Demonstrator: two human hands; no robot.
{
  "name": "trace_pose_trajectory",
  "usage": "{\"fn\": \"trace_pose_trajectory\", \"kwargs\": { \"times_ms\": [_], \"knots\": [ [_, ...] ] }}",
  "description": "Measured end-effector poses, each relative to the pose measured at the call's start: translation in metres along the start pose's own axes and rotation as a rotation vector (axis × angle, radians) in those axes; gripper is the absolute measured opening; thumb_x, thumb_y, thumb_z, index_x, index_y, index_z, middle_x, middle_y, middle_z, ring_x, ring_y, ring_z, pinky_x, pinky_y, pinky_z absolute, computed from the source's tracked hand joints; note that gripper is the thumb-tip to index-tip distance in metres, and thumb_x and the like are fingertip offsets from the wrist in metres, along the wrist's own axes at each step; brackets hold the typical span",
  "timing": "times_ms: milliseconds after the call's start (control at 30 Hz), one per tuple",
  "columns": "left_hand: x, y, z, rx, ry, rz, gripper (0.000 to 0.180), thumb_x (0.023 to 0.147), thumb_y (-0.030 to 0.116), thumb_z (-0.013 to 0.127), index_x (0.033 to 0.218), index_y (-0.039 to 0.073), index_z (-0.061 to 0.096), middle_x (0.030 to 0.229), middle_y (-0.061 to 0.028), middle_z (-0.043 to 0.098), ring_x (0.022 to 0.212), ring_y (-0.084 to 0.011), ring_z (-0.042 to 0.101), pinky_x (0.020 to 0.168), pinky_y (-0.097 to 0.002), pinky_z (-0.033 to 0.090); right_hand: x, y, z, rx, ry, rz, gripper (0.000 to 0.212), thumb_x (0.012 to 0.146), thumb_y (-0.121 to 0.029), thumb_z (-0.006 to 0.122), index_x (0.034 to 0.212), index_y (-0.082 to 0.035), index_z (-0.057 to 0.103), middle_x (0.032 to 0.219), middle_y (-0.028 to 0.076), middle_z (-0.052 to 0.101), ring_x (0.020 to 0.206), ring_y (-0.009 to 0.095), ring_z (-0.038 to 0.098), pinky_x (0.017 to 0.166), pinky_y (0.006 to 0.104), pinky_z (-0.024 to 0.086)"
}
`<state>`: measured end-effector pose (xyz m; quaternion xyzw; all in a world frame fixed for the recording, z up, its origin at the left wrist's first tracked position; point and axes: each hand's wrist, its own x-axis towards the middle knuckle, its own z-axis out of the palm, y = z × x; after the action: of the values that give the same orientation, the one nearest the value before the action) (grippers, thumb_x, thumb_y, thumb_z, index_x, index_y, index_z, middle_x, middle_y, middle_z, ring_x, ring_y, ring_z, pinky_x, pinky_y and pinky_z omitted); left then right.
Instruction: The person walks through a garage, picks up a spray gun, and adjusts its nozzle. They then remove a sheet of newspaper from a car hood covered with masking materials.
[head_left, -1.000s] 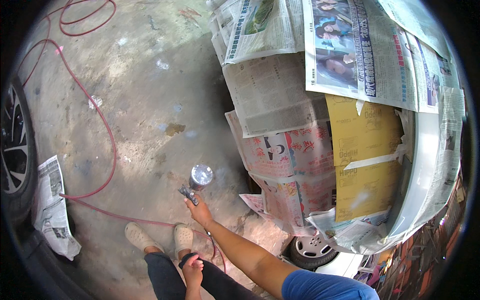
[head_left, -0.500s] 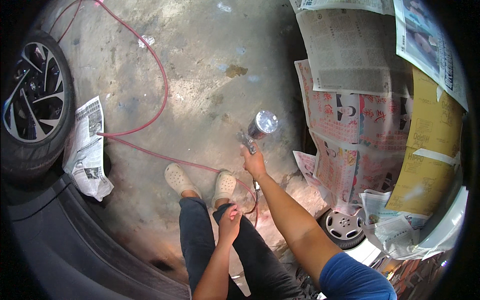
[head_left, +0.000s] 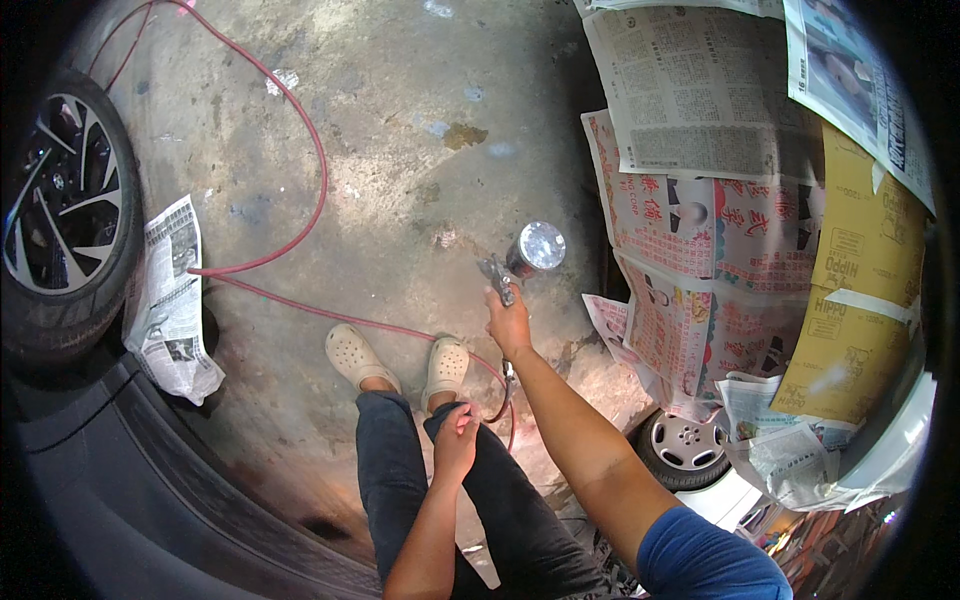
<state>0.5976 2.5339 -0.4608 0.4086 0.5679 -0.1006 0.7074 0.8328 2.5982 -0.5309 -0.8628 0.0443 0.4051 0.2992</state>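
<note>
My right hand (head_left: 511,325) is wrapped round the handle of a metal spray gun (head_left: 500,279), held out over the floor with the arm extended. A round, shiny-topped paint cup (head_left: 540,247) sits on the gun's far right side. From the base of the grip a hose fitting (head_left: 508,372) leads down to a dark red hose (head_left: 323,165). My left hand (head_left: 457,440) hangs in front of my right knee, its fingers curled together; whether anything small is inside them is hidden.
Newspaper sheets (head_left: 700,110) and yellow printed masking paper (head_left: 850,300) cover a car body on the right, above a wheel (head_left: 688,440). At left, another wheel (head_left: 65,195) stands beside newspaper (head_left: 168,310) and a dark car panel (head_left: 110,480). The hose loops across the concrete floor (head_left: 400,90).
The spray gun and its cup have shifted slightly right in the view, while the surroundings have slid a little left. Both hands keep nearly the same pose.
</note>
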Motion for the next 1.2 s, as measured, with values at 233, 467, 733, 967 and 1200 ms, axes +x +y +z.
{"fn": "trace_pose_trajectory", "kwargs": {
  "times_ms": [233, 467, 733, 967, 1200],
  "knots": [
    [0.001, -0.008, 0.001, -0.035, -0.013, 0.017, 0.039, 0.098, 0.024, 0.061, 0.127, -0.001, 0.061, 0.113, -0.0192, 0.070, 0.102, -0.0277, 0.068, 0.091, -0.0350, 0.051, 0.024, 0.018, -0.012, -0.025, 0.056, -0.016, 0.061, 0.095, -0.044, 0.065, 0.138, -0.003, 0.049, 0.080, 0.019, 0.067, 0.057, 0.026, 0.065, 0.058, 0.0380, 0.052],
    [-0.002, 0.000, -0.007, -0.016, -0.027, -0.036, 0.040, 0.098, 0.024, 0.061, 0.129, -0.001, 0.060, 0.113, -0.0195, 0.069, 0.104, -0.0285, 0.067, 0.092, -0.0354, 0.051, 0.026, 0.012, -0.016, 0.004, 0.127, 0.029, 0.053, 0.096, -0.041, 0.065, 0.130, -0.002, 0.052, 0.079, 0.019, 0.067, 0.059, 0.027, 0.066, 0.054, 0.0405, 0.052],
    [-0.002, -0.003, -0.002, 0.155, -0.034, 0.038, 0.039, 0.098, 0.028, 0.059, 0.126, 0.002, 0.062, 0.115, -0.0203, 0.068, 0.105, -0.0335, 0.066, 0.092, -0.0403, 0.051, 0.028, 0.026, -0.039, 0.058, 0.220, -0.082, 0.043, 0.097, -0.036, 0.066, 0.123, -0.004, 0.053, 0.082, 0.015, 0.065, 0.060, 0.022, 0.062, 0.052, 0.0365, 0.051],
    [-0.113, 0.010, 0.006, 0.574, -0.050, 0.485, 0.036, 0.101, 0.025, 0.054, 0.124, -0.001, 0.060, 0.114, -0.0211, 0.063, 0.107, -0.0398, 0.058, 0.096, -0.0467, 0.046, -0.028, 0.032, -0.070, -0.020, 0.288, -0.063, 0.042, 0.097, -0.035, 0.066, 0.124, -0.005, 0.054, 0.085, 0.012, 0.063, 0.059, 0.018, 0.059, 0.051, 0.0343, 0.050],
    [-0.275, 0.042, -0.023, 0.616, -0.145, 0.343, 0.040, 0.104, 0.027, 0.046, 0.128, -0.002, 0.060, 0.116, -0.0214, 0.063, 0.112, -0.0407, 0.056, 0.103, -0.0499, 0.039, -0.123, 0.026, -0.115, 0.030, 0.336, -0.141, 0.042, 0.098, -0.031, 0.065, 0.130, -0.007, 0.053, 0.095, 0.017, 0.068, 0.070, 0.026, 0.066, 0.063, 0.0412, 0.053]
  ]
}}
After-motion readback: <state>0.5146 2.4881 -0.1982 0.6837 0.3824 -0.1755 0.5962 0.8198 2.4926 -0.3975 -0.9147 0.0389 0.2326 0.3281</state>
